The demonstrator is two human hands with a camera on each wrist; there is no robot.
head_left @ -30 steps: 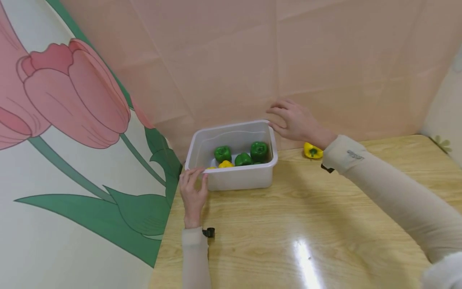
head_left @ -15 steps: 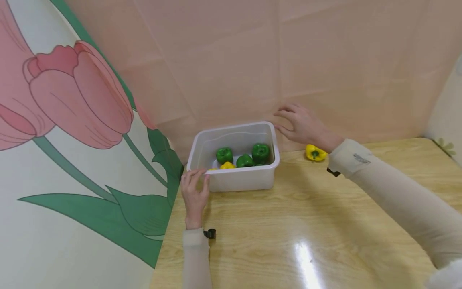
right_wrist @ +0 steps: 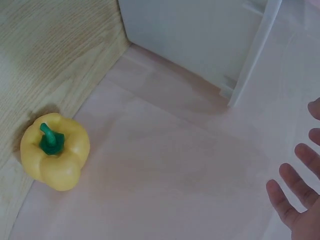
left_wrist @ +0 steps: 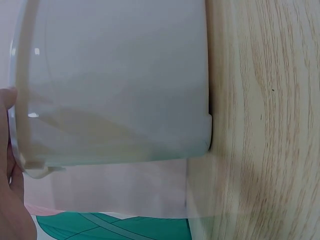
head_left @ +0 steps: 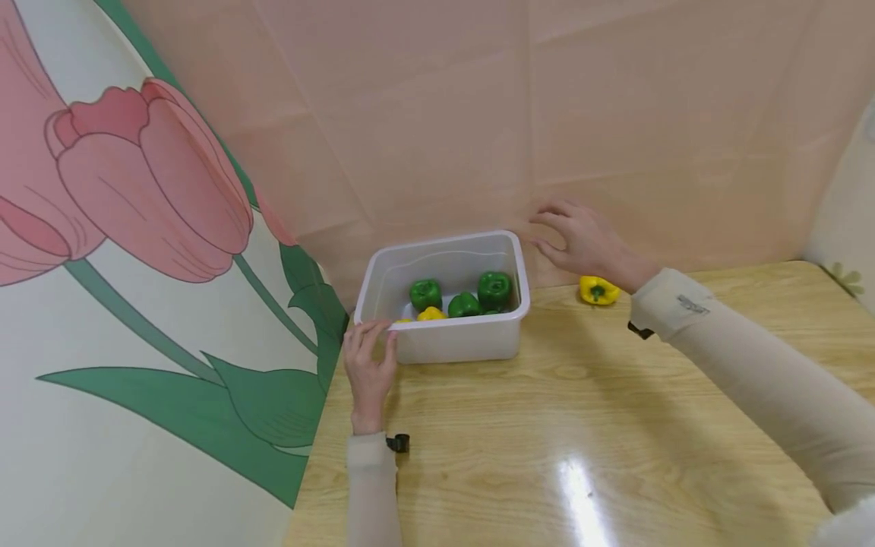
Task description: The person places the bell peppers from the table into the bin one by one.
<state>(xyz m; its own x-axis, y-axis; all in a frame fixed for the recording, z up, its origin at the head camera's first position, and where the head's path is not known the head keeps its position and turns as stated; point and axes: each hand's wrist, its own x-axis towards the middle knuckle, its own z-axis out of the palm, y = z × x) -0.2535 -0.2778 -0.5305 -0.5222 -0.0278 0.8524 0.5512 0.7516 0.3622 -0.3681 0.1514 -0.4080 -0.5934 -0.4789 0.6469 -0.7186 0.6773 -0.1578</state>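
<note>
A white plastic bin (head_left: pixel 458 342) stands against the backdrop, holding several green bell peppers (head_left: pixel 494 290) and yellow ones (head_left: pixel 431 313), partly hidden by the near wall. My left hand (head_left: pixel 369 376) grips the bin's rim at the near left corner; the left wrist view has its thumb (left_wrist: pixel 8 97) right at the rim (left_wrist: pixel 14 120). Past the bin's far right corner, my right hand (head_left: pixel 584 239) hovers with nothing in it, fingers loosely bent and spread. Below that hand, a yellow bell pepper (head_left: pixel 598 291) with a green stem lies at the table's back edge.
The wood-grain table (head_left: pixel 492 441) runs rightward and toward me. A pinkish sheet (head_left: pixel 437 114) hangs right behind the bin. On the left, a wall with painted tulips (head_left: pixel 178 182) borders the table close to my left arm.
My right hand has drawn away to the right from the bin's far right corner. My left hand keeps its place on the rim. The head view shifted slightly.
</note>
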